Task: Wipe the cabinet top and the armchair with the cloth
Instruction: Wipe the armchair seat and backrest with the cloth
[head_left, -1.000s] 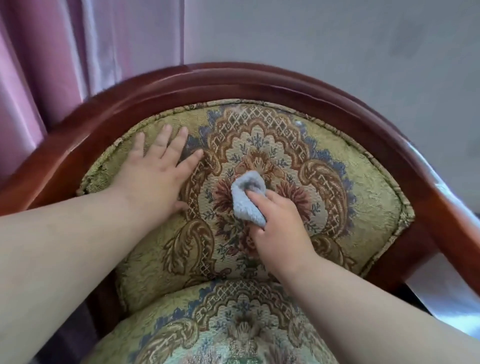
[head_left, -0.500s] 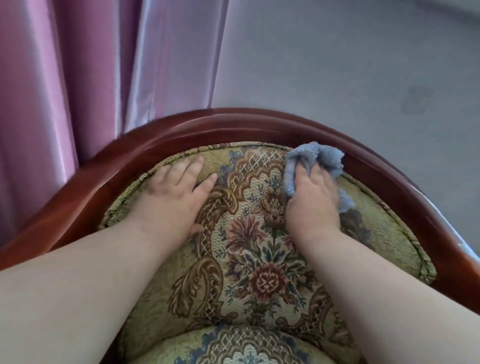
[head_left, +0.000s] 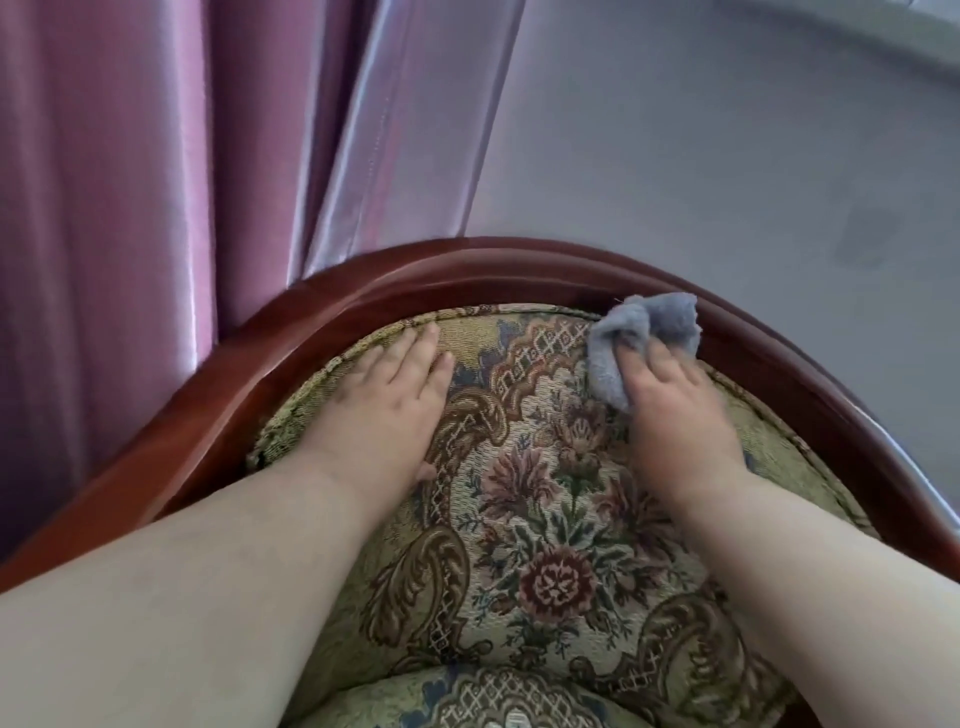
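Note:
The armchair has a dark red polished wooden frame (head_left: 311, 312) curving around a floral tapestry backrest (head_left: 545, 519). My right hand (head_left: 670, 410) presses a crumpled light blue cloth (head_left: 639, 338) against the upper right of the backrest, where the fabric meets the wooden rim. The cloth's top edge overlaps the rim. My left hand (head_left: 389, 400) lies flat on the upper left of the backrest, fingers spread, holding nothing. The cabinet is out of view.
Pink satin curtains (head_left: 182, 156) hang behind the chair on the left. A plain grey wall (head_left: 727, 156) stands behind it on the right. The patterned seat cushion (head_left: 493, 696) shows at the bottom edge.
My right hand has moved the cloth from the middle of the backrest up and right to the rim. The view has tilted upward. My left hand has stayed on the upper left.

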